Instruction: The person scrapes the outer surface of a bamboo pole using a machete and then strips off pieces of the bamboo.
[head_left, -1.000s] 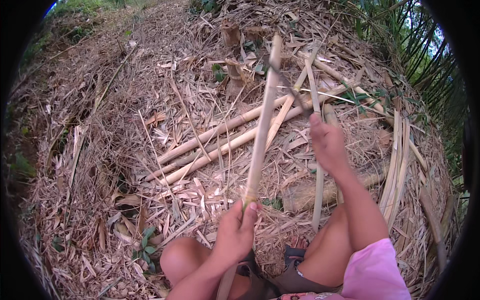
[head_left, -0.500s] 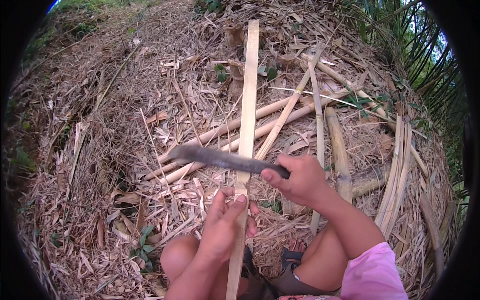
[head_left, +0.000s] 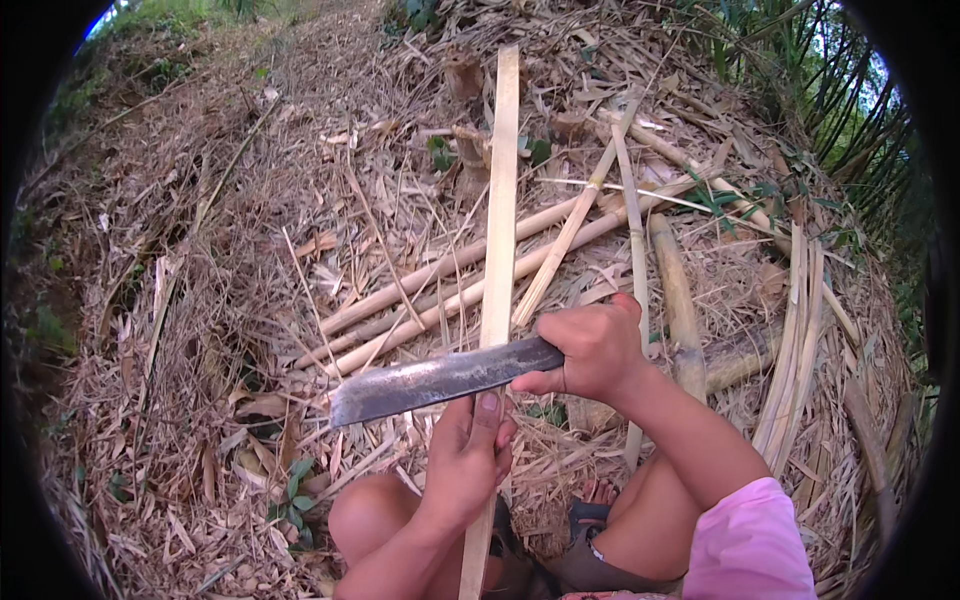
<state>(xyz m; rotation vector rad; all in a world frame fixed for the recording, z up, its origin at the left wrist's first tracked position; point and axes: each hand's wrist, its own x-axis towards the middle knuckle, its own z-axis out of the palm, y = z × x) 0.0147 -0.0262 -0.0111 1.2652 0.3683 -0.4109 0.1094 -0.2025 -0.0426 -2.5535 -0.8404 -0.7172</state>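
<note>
One pale strip [head_left: 500, 220] runs lengthwise through the centre of the head view, from between the knees [head_left: 370, 515] at the lower edge to a far end beside the stumps [head_left: 463, 80]. The left hand [head_left: 462, 465] pinches it near its lower part, thumb flat on the upper face and fingers curled around the edge and behind. The right hand [head_left: 598, 347] grips the knife [head_left: 430, 382], fingers wrapped about the handle, thumb pointing toward the blade. The blade lies crosswise over the strip, just above the left thumb, its broad tip to the left; whether it touches the strip cannot be told. Beyond, slender poles [head_left: 420, 320] lie slantwise on the litter [head_left: 230, 330]; to the right rest a thick pole [head_left: 678, 290], a log [head_left: 748, 362] and a sheaf of long slats [head_left: 796, 350].
</note>
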